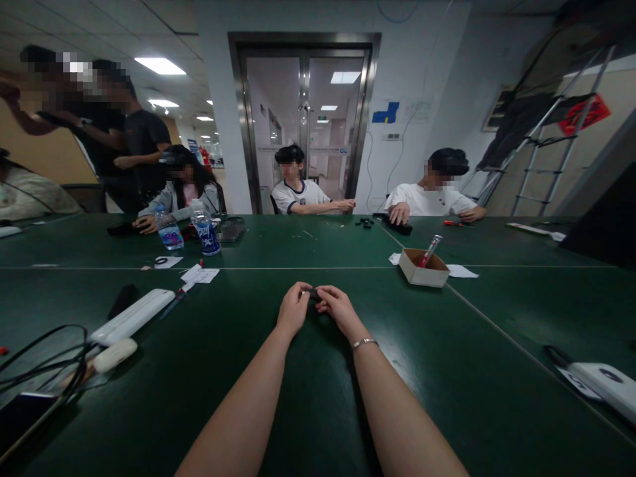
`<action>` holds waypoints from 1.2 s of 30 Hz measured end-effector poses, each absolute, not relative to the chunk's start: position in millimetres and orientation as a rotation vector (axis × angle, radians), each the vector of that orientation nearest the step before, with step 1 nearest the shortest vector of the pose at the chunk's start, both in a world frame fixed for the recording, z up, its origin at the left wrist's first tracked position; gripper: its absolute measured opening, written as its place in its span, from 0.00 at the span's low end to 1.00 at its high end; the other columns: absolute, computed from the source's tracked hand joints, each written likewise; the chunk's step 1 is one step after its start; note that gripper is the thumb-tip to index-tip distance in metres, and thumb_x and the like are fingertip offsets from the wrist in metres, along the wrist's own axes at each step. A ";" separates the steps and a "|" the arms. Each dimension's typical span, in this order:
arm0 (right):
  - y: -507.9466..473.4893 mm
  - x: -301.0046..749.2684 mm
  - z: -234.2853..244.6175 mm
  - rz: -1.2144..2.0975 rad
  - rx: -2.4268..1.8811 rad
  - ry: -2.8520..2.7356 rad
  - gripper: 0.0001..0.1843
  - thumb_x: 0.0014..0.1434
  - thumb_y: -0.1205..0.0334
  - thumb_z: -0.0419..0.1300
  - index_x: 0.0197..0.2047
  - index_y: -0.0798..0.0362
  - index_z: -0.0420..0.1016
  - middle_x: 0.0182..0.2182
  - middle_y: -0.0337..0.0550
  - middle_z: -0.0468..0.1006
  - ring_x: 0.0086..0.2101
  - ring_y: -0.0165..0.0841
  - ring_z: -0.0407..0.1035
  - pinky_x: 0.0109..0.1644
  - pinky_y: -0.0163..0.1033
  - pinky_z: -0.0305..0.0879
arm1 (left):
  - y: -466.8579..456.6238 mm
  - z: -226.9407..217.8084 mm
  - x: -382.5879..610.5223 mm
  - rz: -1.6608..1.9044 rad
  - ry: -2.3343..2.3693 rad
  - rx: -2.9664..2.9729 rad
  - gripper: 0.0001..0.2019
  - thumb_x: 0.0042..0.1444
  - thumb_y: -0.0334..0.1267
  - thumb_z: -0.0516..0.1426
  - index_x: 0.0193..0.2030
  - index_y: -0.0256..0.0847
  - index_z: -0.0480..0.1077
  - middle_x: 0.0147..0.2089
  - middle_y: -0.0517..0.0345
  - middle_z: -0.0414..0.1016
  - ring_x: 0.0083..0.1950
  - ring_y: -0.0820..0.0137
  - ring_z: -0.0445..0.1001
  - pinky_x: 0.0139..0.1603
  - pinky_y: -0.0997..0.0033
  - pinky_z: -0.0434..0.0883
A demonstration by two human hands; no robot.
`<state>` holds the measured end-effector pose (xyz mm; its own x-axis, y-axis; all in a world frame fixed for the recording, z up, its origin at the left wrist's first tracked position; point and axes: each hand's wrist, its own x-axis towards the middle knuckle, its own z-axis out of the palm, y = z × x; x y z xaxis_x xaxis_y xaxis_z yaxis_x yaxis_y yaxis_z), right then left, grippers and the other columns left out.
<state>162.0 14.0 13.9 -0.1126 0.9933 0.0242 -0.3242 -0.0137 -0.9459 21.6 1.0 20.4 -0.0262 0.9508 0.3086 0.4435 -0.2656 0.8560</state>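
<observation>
Both my arms reach forward over the green table, and the hands meet near its middle. Between them is a small dark piece, too small and partly covered to name. My left hand pinches its left end with thumb and fingers. On the other end, the fingers of my right hand are closed. A silver bracelet circles my right wrist.
An open cardboard box with a red-and-clear tool stands ahead to the right. Two bottles stand ahead to the left. A white power strip and black cables lie at left. Several people sit across the table.
</observation>
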 end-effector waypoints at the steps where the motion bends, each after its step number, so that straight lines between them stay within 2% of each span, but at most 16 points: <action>1: 13.9 162.1 14.1 1.428 -0.901 -1.044 0.15 0.45 0.59 0.69 0.35 0.57 0.75 0.24 0.41 0.75 0.22 0.28 0.70 0.25 0.31 0.67 | 0.8 20.6 21.7 1.256 1.470 1.733 0.11 0.59 0.39 0.47 0.42 0.44 0.69 0.42 0.58 0.73 0.42 0.70 0.70 0.41 0.71 0.67; 6: 13.6 162.8 15.0 1.423 -0.919 -1.050 0.15 0.45 0.58 0.69 0.35 0.57 0.75 0.25 0.42 0.76 0.23 0.28 0.70 0.25 0.31 0.67 | -0.3 21.9 21.9 1.204 1.495 1.724 0.14 0.61 0.45 0.45 0.41 0.45 0.69 0.38 0.59 0.74 0.37 0.70 0.71 0.37 0.71 0.66; 12: 13.7 162.2 14.6 1.425 -0.915 -1.042 0.16 0.44 0.58 0.69 0.34 0.57 0.74 0.24 0.40 0.75 0.22 0.28 0.69 0.24 0.30 0.67 | 1.8 19.4 21.8 1.292 1.456 1.767 0.10 0.58 0.37 0.49 0.42 0.42 0.69 0.44 0.55 0.73 0.45 0.68 0.70 0.46 0.69 0.66; 17: 13.7 161.6 14.7 1.415 -0.922 -1.043 0.14 0.45 0.59 0.69 0.34 0.57 0.75 0.24 0.41 0.75 0.22 0.27 0.69 0.25 0.31 0.67 | -0.1 19.7 21.3 1.237 1.457 1.747 0.12 0.60 0.43 0.46 0.41 0.45 0.69 0.39 0.58 0.73 0.39 0.69 0.71 0.39 0.70 0.66; 22: 13.4 161.1 16.4 1.411 -0.927 -1.041 0.14 0.45 0.59 0.69 0.34 0.57 0.75 0.24 0.41 0.75 0.22 0.27 0.69 0.24 0.30 0.67 | -1.7 21.5 20.9 1.233 1.441 1.757 0.11 0.59 0.39 0.47 0.42 0.44 0.69 0.44 0.57 0.73 0.44 0.69 0.70 0.39 0.72 0.67; 28: 11.8 161.5 17.9 1.419 -0.919 -1.041 0.13 0.45 0.59 0.70 0.33 0.56 0.75 0.25 0.41 0.76 0.22 0.27 0.70 0.24 0.30 0.67 | -2.1 22.8 21.5 1.177 1.495 1.736 0.14 0.61 0.45 0.45 0.41 0.45 0.69 0.37 0.59 0.73 0.37 0.70 0.70 0.35 0.72 0.65; 33: 11.9 161.4 18.3 1.418 -0.932 -1.035 0.12 0.47 0.60 0.69 0.33 0.56 0.75 0.25 0.41 0.75 0.22 0.27 0.70 0.24 0.30 0.67 | -0.6 21.7 22.5 1.225 1.468 1.755 0.11 0.59 0.41 0.48 0.41 0.43 0.69 0.44 0.55 0.72 0.44 0.68 0.70 0.40 0.70 0.67; 36: 12.0 161.4 18.1 1.417 -0.933 -1.039 0.12 0.47 0.60 0.69 0.33 0.56 0.75 0.25 0.41 0.75 0.22 0.27 0.70 0.24 0.30 0.67 | 0.7 20.9 22.6 1.248 1.471 1.737 0.10 0.58 0.39 0.49 0.42 0.42 0.70 0.44 0.54 0.71 0.44 0.68 0.70 0.42 0.69 0.68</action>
<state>161.4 12.0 18.1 -0.0973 0.9952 0.0075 -0.3062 -0.0228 -0.9517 22.6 0.7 20.9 -0.0247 0.9528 0.3026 0.4539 -0.2590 0.8526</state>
